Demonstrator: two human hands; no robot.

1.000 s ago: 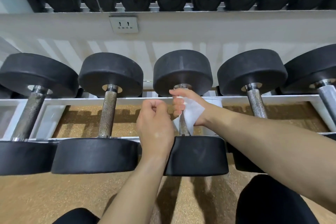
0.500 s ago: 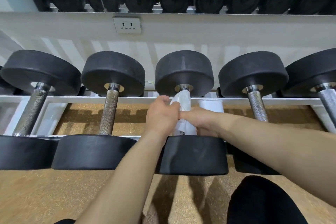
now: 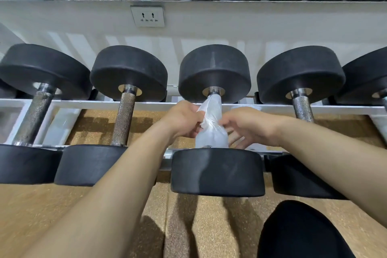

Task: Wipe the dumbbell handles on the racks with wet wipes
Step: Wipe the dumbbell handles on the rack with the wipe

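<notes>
Grip on the crumpled white wet wipe (image 3: 211,132) is now passed to the pinching left hand (image 3: 184,120), the right hand (image 3: 247,126) being loosened, fingers spread beside it, and the steel handle (image 3: 213,92) of the middle black rubber dumbbell (image 3: 217,172) is sheathed, seemingly ready for rubbing.

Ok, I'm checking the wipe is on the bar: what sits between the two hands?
In the head view, the wet wipe, wrapped round the handle of the middle dumbbell, lies between the left hand, which pinches it, and the right hand.
</notes>
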